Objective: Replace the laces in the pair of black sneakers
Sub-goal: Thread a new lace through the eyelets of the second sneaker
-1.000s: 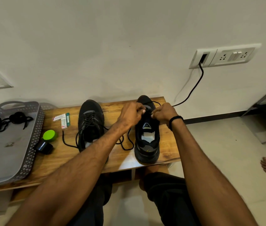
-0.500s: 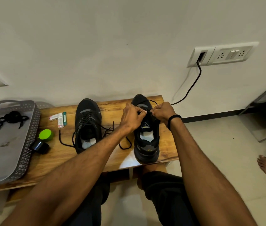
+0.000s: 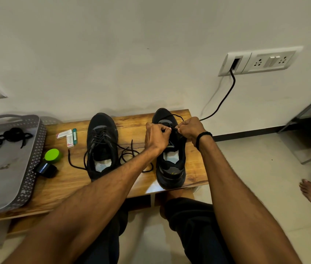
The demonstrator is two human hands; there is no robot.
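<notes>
While both hands pinched lace over it, right-side sneaker (image 3: 170,168): sat straight under the fingertips, upright on bench (image 3: 194,164).
Left hand (image 3: 155,137): fingers (image 3: 165,128) curled, thumb and forefinger pinched lace (image 3: 175,115) over toe-ward half of eyelet rows.
Right hand (image 3: 190,131): fingers (image 3: 182,128) curled, pinched same lace, knuckles almost touching left hand's. Black wristband (image 3: 203,137) on wrist.
Key relation: eyelet rows lay just beneath the two pinches. Sneaker's long axis ran away from person, toe beyond the fingertips toward wall, heel on person's side. Short lace span between pinches ran crosswise to that axis.
Nearer hand: both right on it, neither had the edge.
Lace loop: thin arc showed past the fingertips, over the toe.
Step (judged): threading or snugging lace through an eyelet. Which eyelet, hidden by hands.
Left-side sneaker (image 3: 102,147): well left of left fingers, parallel to the other, laced, ends loose.
Loose lace tangle (image 3: 129,155): on bench between sneakers, by left wrist. Which shoe's, couldn't tell.
Bundled laces (image 3: 2,138): far left of fingers, in grey tray (image 3: 36,149).
Writing: small boxes (image 3: 67,136) beyond left-side sneaker carried print, too small to read. Tongue mark below the fingers, unreadable. No brand legible on either sneaker.
</notes>
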